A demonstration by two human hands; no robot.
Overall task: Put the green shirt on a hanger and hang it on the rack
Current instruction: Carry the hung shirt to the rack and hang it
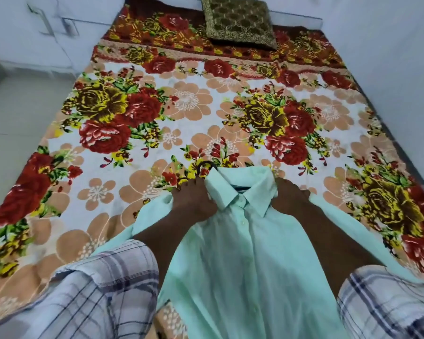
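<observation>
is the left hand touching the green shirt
Touching. The head view shows the left hand gripping the green shirt at one shoulder, with the fabric bunched under its curled fingers and no gap between them.

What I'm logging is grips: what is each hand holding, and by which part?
Both hold the green shirt: the left hand grips its shoulder near the hanger hook; the right hand grips the other shoulder.

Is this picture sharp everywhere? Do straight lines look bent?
Head view: even light, no glare; wide-angle distortion curves the floral blanket at its right edge; the green shirt looks sharp at its collar; the plaid sleeves at the bottom corners are smeared.
</observation>
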